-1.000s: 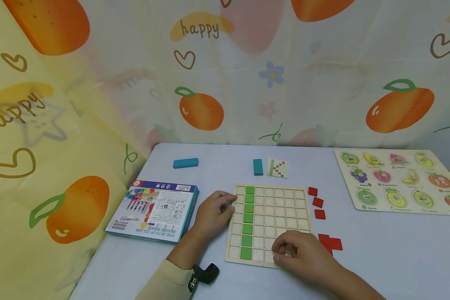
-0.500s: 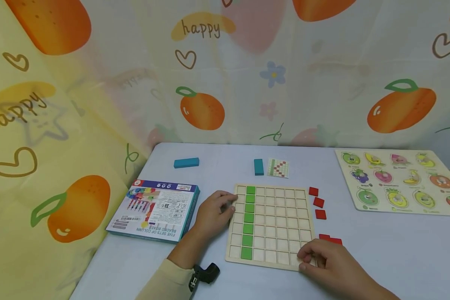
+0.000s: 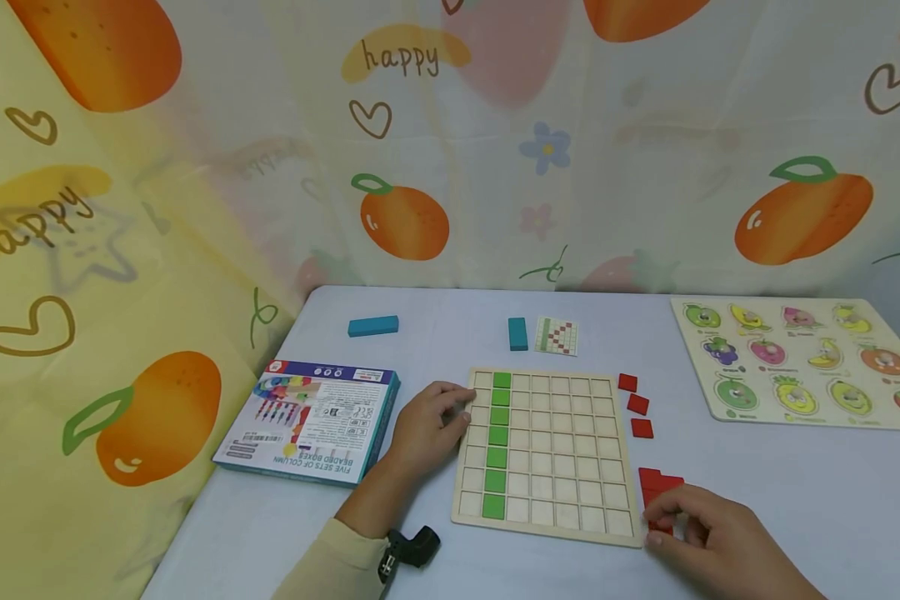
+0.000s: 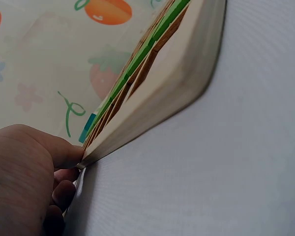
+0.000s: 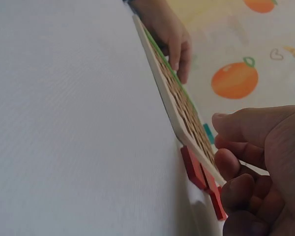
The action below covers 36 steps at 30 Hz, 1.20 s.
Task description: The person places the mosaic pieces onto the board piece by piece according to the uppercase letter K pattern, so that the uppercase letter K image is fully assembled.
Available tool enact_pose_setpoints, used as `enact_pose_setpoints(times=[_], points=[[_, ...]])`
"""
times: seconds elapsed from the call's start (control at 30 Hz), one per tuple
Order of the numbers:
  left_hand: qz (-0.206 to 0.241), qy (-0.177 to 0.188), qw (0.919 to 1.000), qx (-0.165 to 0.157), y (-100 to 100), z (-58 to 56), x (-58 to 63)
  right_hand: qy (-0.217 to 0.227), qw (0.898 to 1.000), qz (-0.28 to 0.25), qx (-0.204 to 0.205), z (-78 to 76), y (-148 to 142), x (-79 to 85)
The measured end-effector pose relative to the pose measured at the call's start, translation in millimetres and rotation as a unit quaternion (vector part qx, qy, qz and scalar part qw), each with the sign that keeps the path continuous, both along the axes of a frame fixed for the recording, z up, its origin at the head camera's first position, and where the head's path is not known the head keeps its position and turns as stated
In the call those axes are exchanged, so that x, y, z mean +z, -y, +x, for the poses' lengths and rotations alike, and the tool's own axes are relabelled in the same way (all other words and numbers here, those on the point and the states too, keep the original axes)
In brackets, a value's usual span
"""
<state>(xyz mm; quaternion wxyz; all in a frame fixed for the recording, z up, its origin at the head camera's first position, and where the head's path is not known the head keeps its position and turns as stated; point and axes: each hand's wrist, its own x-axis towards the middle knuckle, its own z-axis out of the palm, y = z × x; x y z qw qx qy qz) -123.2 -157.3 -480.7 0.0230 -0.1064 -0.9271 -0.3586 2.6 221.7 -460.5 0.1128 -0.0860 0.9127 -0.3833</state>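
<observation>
A wooden grid board [image 3: 555, 528] lies on the table, with one column of green tiles [image 3: 498, 436] near its left side. My left hand [image 3: 429, 425] grips its left edge; in the left wrist view the hand [image 4: 24, 172] has a digit right at the rim and the other fingers curled below. My right hand [image 3: 708, 529] hovers over a cluster of red tiles [image 3: 651, 482] by the board's lower right corner, partly covering them. In the right wrist view its thumb and loosely curled fingers stand apart, with nothing seen between them.
Several single red tiles [image 3: 642, 428] lie along the board's right side. Behind it are a small pattern card [image 3: 557, 336] and two teal blocks [image 3: 517, 334]. A flat box [image 3: 307, 421] sits at left, a fruit picture board [image 3: 802, 362] at right. A printed curtain [image 3: 480, 150] hangs behind.
My right hand has moved right, from over the board's lower squares to the red tile cluster beside it. The left hand stays at the board's left edge.
</observation>
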Motion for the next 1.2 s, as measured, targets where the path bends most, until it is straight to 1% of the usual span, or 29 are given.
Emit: enact_pose_setpoints(times=[0.23,0.37,0.7,0.87,1.07,1.2], points=[[0.002,-0.002,1.0,-0.002,-0.1,-0.2,-1.1,0.054,0.996,0.065,-0.038,-1.0,-7.5,-2.1],[0.001,0.001,1.0,-0.002,0.0,-0.4,-2.5,0.056,0.994,0.086,-0.041,-1.2,-11.7,-3.7],[0.002,-0.001,1.0,-0.003,0.6,-0.1,-2.7,0.069,0.991,0.114,-0.029,-5.0,-12.9,-5.2],[0.003,0.003,1.0,-0.003,0.6,0.0,-3.0,0.078,0.99,0.116,-0.025,-6.9,-11.2,-4.2],[0.002,0.001,1.0,-0.004,1.0,-1.2,-3.7,0.096,0.991,0.088,-0.017,-9.3,-11.3,-1.8],[0.003,0.001,1.0,-0.004,1.1,-1.7,-2.8,0.074,0.995,0.061,0.013,-11.1,-17.1,-0.2]])
